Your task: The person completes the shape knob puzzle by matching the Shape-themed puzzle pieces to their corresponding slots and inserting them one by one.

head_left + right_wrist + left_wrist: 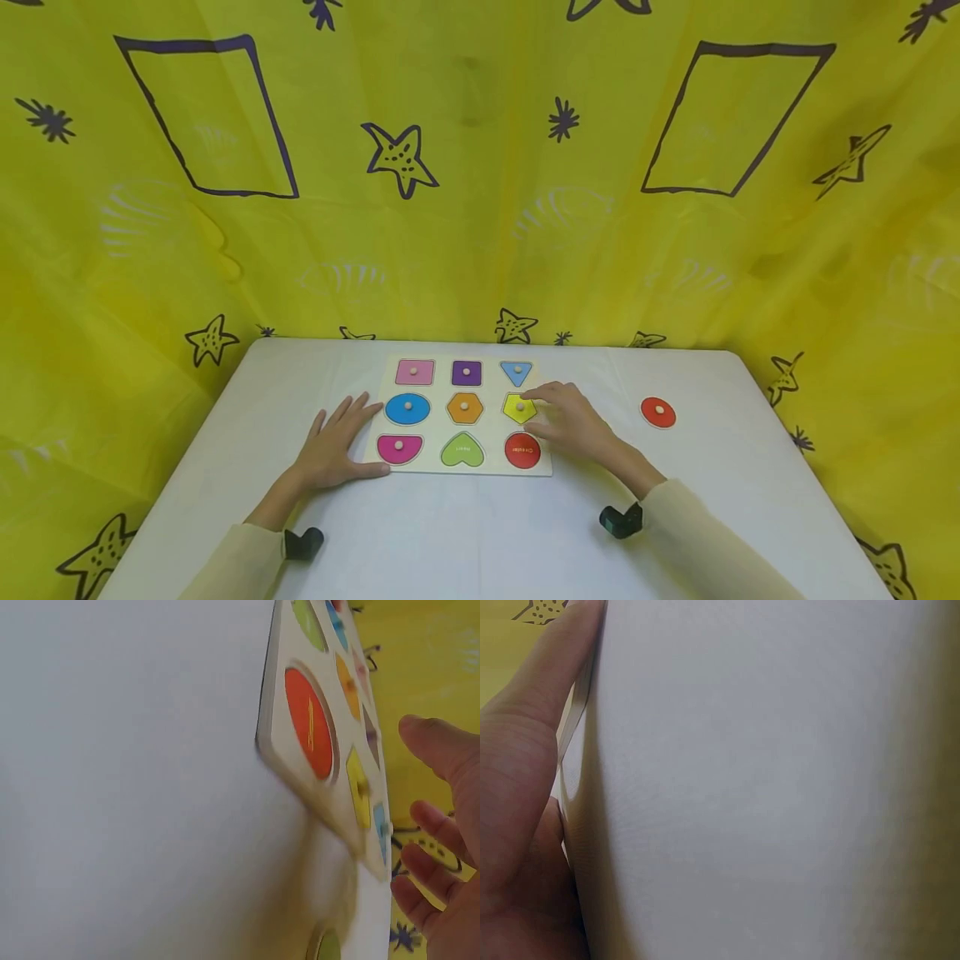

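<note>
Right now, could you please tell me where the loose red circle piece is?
In the head view, the red circle piece lies on the white table, apart from the puzzle board on its right, beyond the right hand.

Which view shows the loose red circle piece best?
Head view: the red circle piece lies whole on the white table, knob up, to the right of the puzzle board and apart from it. The left wrist view does not show it. The right wrist view shows only the board's empty red slot.
</note>
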`<control>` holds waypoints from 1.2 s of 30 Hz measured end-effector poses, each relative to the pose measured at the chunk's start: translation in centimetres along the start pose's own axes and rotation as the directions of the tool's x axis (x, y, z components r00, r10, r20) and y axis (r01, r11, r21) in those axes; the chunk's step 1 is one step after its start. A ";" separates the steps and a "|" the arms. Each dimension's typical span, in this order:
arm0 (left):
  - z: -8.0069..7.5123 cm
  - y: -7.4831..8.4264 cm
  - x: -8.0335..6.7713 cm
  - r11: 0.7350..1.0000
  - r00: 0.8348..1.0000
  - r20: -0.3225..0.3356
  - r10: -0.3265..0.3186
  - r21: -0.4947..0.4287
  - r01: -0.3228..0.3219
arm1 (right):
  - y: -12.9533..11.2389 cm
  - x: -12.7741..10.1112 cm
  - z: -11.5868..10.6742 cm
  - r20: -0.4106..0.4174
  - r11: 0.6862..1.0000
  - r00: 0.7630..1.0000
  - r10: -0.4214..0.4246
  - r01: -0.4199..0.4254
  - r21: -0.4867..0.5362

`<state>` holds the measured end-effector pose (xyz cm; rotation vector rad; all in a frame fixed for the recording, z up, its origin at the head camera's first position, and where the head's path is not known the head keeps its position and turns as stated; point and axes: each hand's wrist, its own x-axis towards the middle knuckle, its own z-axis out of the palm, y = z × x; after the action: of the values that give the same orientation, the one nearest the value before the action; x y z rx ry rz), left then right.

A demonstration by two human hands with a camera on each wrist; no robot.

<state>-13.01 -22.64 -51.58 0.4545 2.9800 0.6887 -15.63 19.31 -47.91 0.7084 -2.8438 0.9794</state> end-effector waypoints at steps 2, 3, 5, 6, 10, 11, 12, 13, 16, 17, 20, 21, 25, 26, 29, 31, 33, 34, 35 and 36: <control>0.0 0.0 0.0 1.000 1.000 -0.003 0.001 0.005 -0.001 | 0.8 -0.8 -0.6 -0.030 1.000 1.000 0.002 -0.001 0.023; 0.0 0.0 0.0 1.000 1.000 -0.004 0.000 0.006 0.000 | 1.3 -1.1 -0.9 -0.044 1.000 0.999 -0.003 0.004 0.021; -0.1 0.1 -0.1 1.000 1.000 -0.006 0.000 0.004 0.000 | 2.2 -1.8 -1.4 -0.062 1.000 0.998 0.005 -0.004 0.020; -0.1 0.1 -0.1 1.000 1.000 -0.006 0.000 0.004 0.000 | 2.6 -2.1 -1.7 -0.066 1.000 0.998 0.011 -0.010 0.022; 0.0 0.1 -0.1 1.000 1.000 -0.006 0.003 0.003 -0.002 | 3.9 -3.3 -2.7 -0.077 0.998 0.995 0.062 -0.060 0.026; 0.0 0.1 0.0 1.000 1.000 -0.006 0.003 0.004 -0.003 | 4.2 -3.7 -2.9 -0.079 0.997 0.994 0.076 -0.075 0.026; 0.0 0.1 0.0 1.000 1.000 -0.006 0.003 0.005 -0.003 | 4.5 -4.0 -3.1 -0.084 0.996 0.992 0.089 -0.087 0.025; 0.0 0.1 0.0 1.000 1.000 -0.007 0.004 0.006 -0.004 | 4.8 -4.3 -3.2 -0.089 0.995 0.991 0.099 -0.097 0.021; 0.1 0.0 0.1 1.000 1.000 -0.008 0.004 0.006 -0.004 | 5.7 -5.2 -3.5 -0.108 0.995 0.989 0.101 -0.100 0.012; 0.2 0.0 0.1 1.000 1.000 -0.008 0.003 0.011 -0.003 | 5.9 -5.4 -3.6 -0.115 0.995 0.989 0.096 -0.096 0.012; 0.2 -0.1 0.1 1.000 1.000 -0.007 -0.001 0.016 0.001 | 6.6 -6.0 -3.6 -0.133 0.997 0.988 0.076 -0.073 0.027; 0.2 -0.1 0.1 1.000 1.000 -0.006 -0.004 0.018 0.004 | 6.7 -6.2 -3.6 -0.138 0.997 0.988 0.073 -0.069 0.031; 0.1 0.0 0.1 1.000 1.000 -0.001 -0.003 0.012 0.003 | 7.4 -6.9 -3.5 -0.144 0.997 0.986 0.079 -0.076 0.024; 0.1 0.0 0.1 1.000 1.000 0.000 -0.003 0.009 0.003 | 7.5 -7.0 -3.4 -0.144 0.997 0.986 0.079 -0.077 0.017; 0.0 0.1 0.0 1.000 1.000 0.002 -0.003 0.003 0.003 | 7.9 -7.2 -3.3 -0.139 0.997 0.987 0.080 -0.079 0.017; 0.0 0.1 0.0 1.000 1.000 0.001 -0.003 0.002 0.003 | 8.0 -7.2 -3.2 -0.139 0.997 0.987 0.082 -0.079 0.024; 0.1 0.0 0.0 1.000 1.000 0.000 -0.004 0.002 0.004 | 8.1 -7.2 -3.2 -0.138 0.996 0.987 0.085 -0.082 0.032; 0.1 0.0 0.0 1.000 1.000 0.000 -0.004 0.001 0.004 | 8.1 -7.2 -3.2 -0.138 0.996 0.986 0.089 -0.085 0.036; 0.1 0.0 0.0 1.000 1.000 0.000 -0.004 0.001 0.004 | 8.1 -7.2 -3.1 -0.139 0.995 0.986 0.095 -0.090 0.039; 0.2 -0.1 0.0 1.000 1.000 0.000 -0.004 -0.001 0.004 | 8.2 -7.2 -3.1 -0.139 0.994 0.985 0.101 -0.096 0.042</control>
<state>-13.02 -22.62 -51.74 0.4482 2.9795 0.6890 -13.04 29.75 -51.51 0.4833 -2.7681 1.0510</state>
